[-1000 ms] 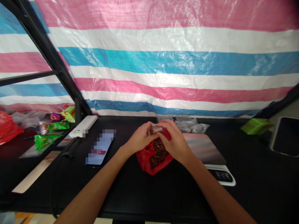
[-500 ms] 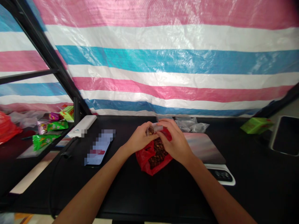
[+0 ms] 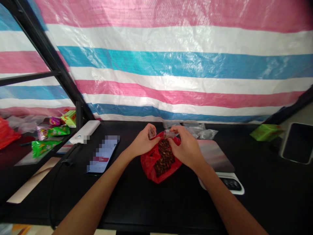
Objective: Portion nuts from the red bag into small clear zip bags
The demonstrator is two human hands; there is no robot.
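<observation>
My left hand (image 3: 141,142) is closed around a small clear plastic cup (image 3: 152,133) with brown matter showing at its mouth. Between the thumb and fingers of my right hand (image 3: 187,148) is another small clear container (image 3: 168,133), tilted on its side, with no contents that I can make out. Both are over the far rim of an opened red plastic bag (image 3: 148,164). Small dark-brown pieces, like beans or seeds, form a pile (image 3: 164,157) inside the bag, which rests on the black table (image 3: 146,202).
A phone (image 3: 104,155) and a white power bank (image 3: 86,130) lie to the left, beyond them green snack packets (image 3: 45,147). Crumpled clear bags (image 3: 200,130) sit behind my right hand. To the right are a flat grey-pink object (image 3: 217,155), a green box (image 3: 266,132) and an upright framed screen (image 3: 298,142).
My hands, close together before, have moved apart, and so have the two clear containers. More of the brown pile in the red bag now shows between them.
</observation>
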